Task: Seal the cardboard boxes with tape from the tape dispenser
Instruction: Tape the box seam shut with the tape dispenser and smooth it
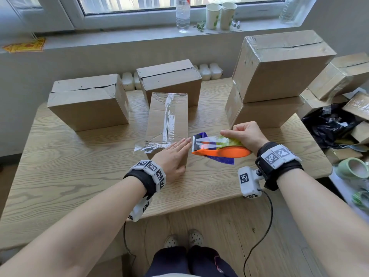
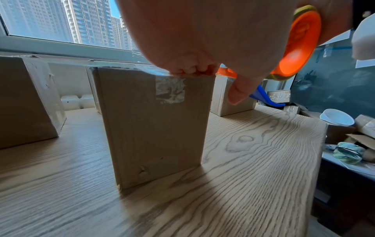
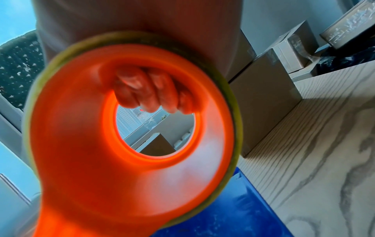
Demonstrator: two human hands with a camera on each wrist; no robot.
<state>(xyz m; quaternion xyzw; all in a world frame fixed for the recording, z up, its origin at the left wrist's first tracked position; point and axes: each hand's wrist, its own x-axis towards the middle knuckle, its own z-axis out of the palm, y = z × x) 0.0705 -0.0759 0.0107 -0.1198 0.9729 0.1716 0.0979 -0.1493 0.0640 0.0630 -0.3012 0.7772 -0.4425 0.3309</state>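
The narrow brown cardboard box [image 1: 167,120] stands on the light wood-grain surface [image 1: 79,176] under the left hand [image 1: 173,156], a strip of clear tape [image 1: 168,118] running along its top seam and folding over the near edge, where a crinkled loose end juts out to the left of that hand. The left hand's grip is apart: the fingers lie straight and flat on the box's near top edge, pressing the tape down, seen from below in the left wrist view [image 2: 202,40]. Just to the right of those fingertips is the orange and blue tape dispenser [image 1: 219,149], its serrated edge facing them. The right hand [image 1: 245,134] has its grip clamped on the dispenser, fingers [image 3: 146,94] curled through the centre hole of the roll holder [image 3: 121,128]. Beyond both hands stand larger brown cardboard boxes [image 1: 89,100], two stacked [image 1: 279,66] beyond the right hand.
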